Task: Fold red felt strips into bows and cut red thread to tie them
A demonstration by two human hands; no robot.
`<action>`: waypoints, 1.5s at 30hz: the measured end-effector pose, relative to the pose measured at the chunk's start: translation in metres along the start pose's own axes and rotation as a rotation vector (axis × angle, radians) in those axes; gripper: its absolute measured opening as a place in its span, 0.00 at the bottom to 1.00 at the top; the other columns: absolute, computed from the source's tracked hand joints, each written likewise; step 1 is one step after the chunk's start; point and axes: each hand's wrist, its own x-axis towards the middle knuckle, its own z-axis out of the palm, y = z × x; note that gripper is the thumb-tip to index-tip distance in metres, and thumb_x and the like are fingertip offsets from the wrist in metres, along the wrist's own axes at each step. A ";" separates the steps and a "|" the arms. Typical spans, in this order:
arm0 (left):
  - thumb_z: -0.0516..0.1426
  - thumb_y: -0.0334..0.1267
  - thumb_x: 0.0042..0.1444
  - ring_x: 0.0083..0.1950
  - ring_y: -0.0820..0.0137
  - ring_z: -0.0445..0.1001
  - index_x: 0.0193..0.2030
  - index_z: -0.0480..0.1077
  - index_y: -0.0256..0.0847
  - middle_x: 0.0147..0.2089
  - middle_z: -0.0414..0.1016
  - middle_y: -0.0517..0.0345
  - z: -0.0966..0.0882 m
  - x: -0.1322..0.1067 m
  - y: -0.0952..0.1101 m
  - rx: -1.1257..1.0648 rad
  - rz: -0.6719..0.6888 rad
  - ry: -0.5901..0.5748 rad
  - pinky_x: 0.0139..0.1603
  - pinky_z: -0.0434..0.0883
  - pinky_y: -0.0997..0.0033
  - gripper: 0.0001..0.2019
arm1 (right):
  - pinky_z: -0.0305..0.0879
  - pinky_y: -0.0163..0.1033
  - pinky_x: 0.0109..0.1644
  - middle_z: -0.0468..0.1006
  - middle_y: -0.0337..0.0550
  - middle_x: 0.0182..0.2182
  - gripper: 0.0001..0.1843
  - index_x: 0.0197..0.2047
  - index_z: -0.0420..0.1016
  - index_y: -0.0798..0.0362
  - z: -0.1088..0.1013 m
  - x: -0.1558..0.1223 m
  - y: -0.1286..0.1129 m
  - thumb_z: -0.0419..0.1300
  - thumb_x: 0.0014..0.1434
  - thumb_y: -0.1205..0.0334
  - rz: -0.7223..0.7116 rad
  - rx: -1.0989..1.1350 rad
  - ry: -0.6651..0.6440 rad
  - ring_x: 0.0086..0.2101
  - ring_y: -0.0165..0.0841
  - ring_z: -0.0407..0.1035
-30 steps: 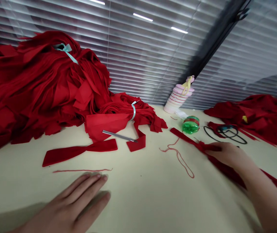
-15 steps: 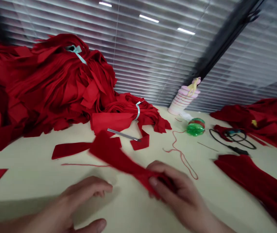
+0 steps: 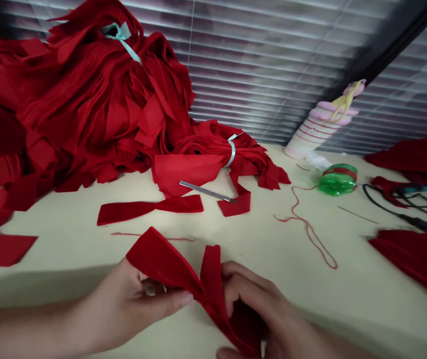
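A red fabric strip (image 3: 168,262), narrowed at its middle, is held between both hands low in the head view. My left hand (image 3: 123,304) pinches it near the narrowed part, thumb on top. Around its lower right part, the fingers of my right hand (image 3: 262,304) are curled, and a short upright red end rises beside them. Just beyond the hands lies another red strip (image 3: 176,204) pinched in at its middle. Past it, a thin metal tool (image 3: 208,191), perhaps tweezers, rests partly on red fabric. A short red thread (image 3: 142,235) lies on the table.
Large piles of red fabric (image 3: 86,99) stand at the left, and a tied red bundle (image 3: 213,139) sits at the back. To the right are a green spool (image 3: 337,179) with loose red thread (image 3: 309,229), a pinkish-white cylinder (image 3: 318,129), a black cable (image 3: 411,217) and more red fabric (image 3: 419,254).
My left hand, free and spread before, has moved to the strip and now pinches it. The strip is bent, with its short end upright. The view has shifted left and down.
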 end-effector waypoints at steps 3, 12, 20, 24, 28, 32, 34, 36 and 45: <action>0.56 0.36 0.55 0.31 0.79 0.67 0.35 0.70 0.38 0.31 0.70 0.62 -0.004 -0.002 0.000 -0.032 -0.018 -0.021 0.33 0.67 0.83 0.05 | 0.60 0.33 0.27 0.67 0.45 0.29 0.24 0.25 0.51 0.52 -0.002 0.002 0.004 0.59 0.51 0.44 0.029 0.298 0.085 0.27 0.29 0.61; 0.54 0.39 0.58 0.25 0.81 0.59 0.35 0.68 0.35 0.25 0.61 0.63 -0.012 -0.001 0.002 -0.088 -0.071 -0.006 0.24 0.61 0.85 0.08 | 0.61 0.33 0.30 0.63 0.39 0.28 0.12 0.32 0.61 0.52 0.010 0.038 0.009 0.62 0.48 0.62 -0.115 0.048 0.259 0.29 0.29 0.60; 0.53 0.34 0.59 0.27 0.81 0.63 0.37 0.69 0.40 0.29 0.67 0.63 -0.015 -0.004 -0.008 -0.072 -0.078 0.042 0.28 0.66 0.86 0.04 | 0.56 0.25 0.22 0.68 0.36 0.21 0.03 0.28 0.69 0.55 0.008 0.043 0.011 0.59 0.52 0.67 -0.117 -0.073 -0.046 0.20 0.21 0.60; 0.57 0.30 0.54 0.29 0.81 0.64 0.37 0.71 0.41 0.29 0.68 0.63 -0.014 -0.002 -0.003 0.044 0.010 -0.040 0.31 0.66 0.86 0.05 | 0.54 0.25 0.21 0.68 0.35 0.19 0.05 0.25 0.69 0.55 0.011 0.045 0.012 0.61 0.51 0.66 -0.088 -0.149 0.003 0.19 0.21 0.60; 0.56 0.32 0.55 0.24 0.83 0.62 0.31 0.71 0.37 0.25 0.67 0.63 -0.010 0.001 0.002 0.036 -0.048 0.027 0.24 0.63 0.87 0.04 | 0.56 0.26 0.23 0.69 0.35 0.18 0.07 0.24 0.68 0.54 0.017 0.042 0.015 0.60 0.52 0.66 -0.143 -0.190 0.036 0.21 0.22 0.61; 0.57 0.35 0.54 0.22 0.81 0.61 0.29 0.71 0.36 0.22 0.67 0.62 -0.006 0.000 0.001 0.048 -0.093 0.077 0.21 0.61 0.85 0.06 | 0.58 0.27 0.26 0.70 0.35 0.20 0.06 0.25 0.67 0.55 0.019 0.041 0.014 0.59 0.53 0.67 -0.167 -0.188 0.050 0.22 0.22 0.62; 0.57 0.34 0.53 0.23 0.81 0.62 0.28 0.72 0.36 0.23 0.69 0.61 -0.005 -0.001 0.000 0.089 -0.071 0.116 0.23 0.62 0.84 0.06 | 0.58 0.27 0.26 0.69 0.35 0.20 0.06 0.25 0.66 0.55 0.018 0.041 0.012 0.60 0.52 0.68 -0.173 -0.200 0.056 0.22 0.22 0.62; 0.56 0.32 0.52 0.25 0.80 0.63 0.28 0.72 0.36 0.23 0.70 0.61 -0.004 -0.001 -0.001 0.120 -0.036 0.155 0.25 0.64 0.84 0.05 | 0.57 0.27 0.26 0.69 0.35 0.20 0.06 0.26 0.66 0.55 0.018 0.041 0.009 0.60 0.51 0.68 -0.171 -0.208 0.053 0.22 0.22 0.61; 0.56 0.27 0.47 0.22 0.81 0.57 0.23 0.69 0.35 0.19 0.63 0.64 -0.004 -0.003 0.000 0.170 0.061 0.230 0.21 0.60 0.86 0.04 | 0.52 0.24 0.20 0.60 0.32 0.17 0.07 0.24 0.62 0.56 0.015 0.043 -0.001 0.55 0.51 0.72 -0.074 -0.157 0.053 0.18 0.20 0.54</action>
